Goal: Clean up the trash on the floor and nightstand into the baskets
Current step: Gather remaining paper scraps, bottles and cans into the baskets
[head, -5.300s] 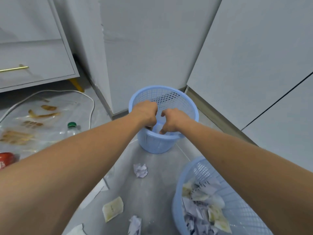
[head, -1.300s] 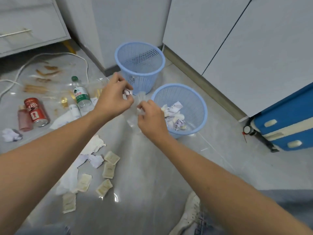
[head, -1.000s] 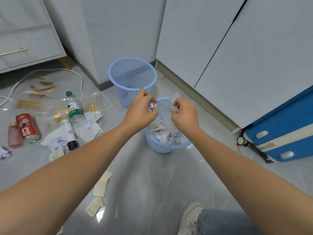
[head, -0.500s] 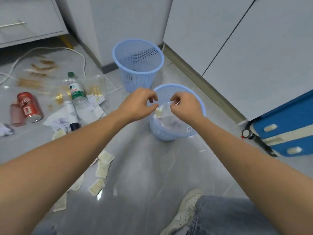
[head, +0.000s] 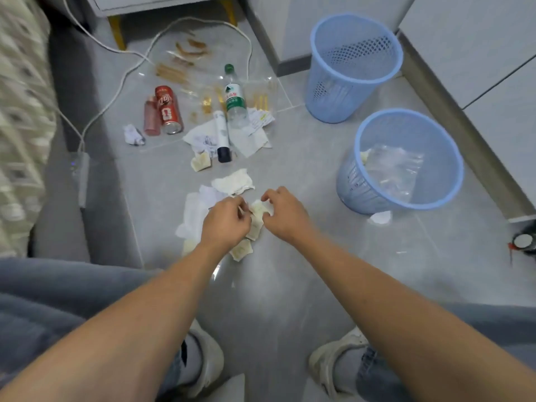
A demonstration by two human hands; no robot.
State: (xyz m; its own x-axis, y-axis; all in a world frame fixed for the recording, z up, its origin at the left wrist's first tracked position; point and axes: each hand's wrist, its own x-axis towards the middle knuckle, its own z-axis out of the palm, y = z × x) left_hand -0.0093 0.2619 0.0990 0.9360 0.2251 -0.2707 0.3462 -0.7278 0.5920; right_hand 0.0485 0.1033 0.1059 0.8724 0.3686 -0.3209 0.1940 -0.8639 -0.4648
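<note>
Leaving the near pale-blue plastic mesh basket (head: 406,198), where they hovered half a second ago, both hands now sit low over the floor litter at centre. A crinkled clear plastic bag (head: 391,169) lies inside that basket, so that piece looks delivered and a fresh pickup is starting. The left hand (head: 226,224) has its fingers curled, pinching something thin that I cannot identify; the right hand (head: 282,213) curls round a small cream paper packet (head: 258,208). More flat cream packets (head: 240,250) and soft crumpled white tissue (head: 233,181) lie touching around them. Farther left rest a glossy red metal can (head: 168,113) and a clear green-labelled plastic bottle (head: 235,103). The far blue mesh basket (head: 348,91) appears nearly empty.
</note>
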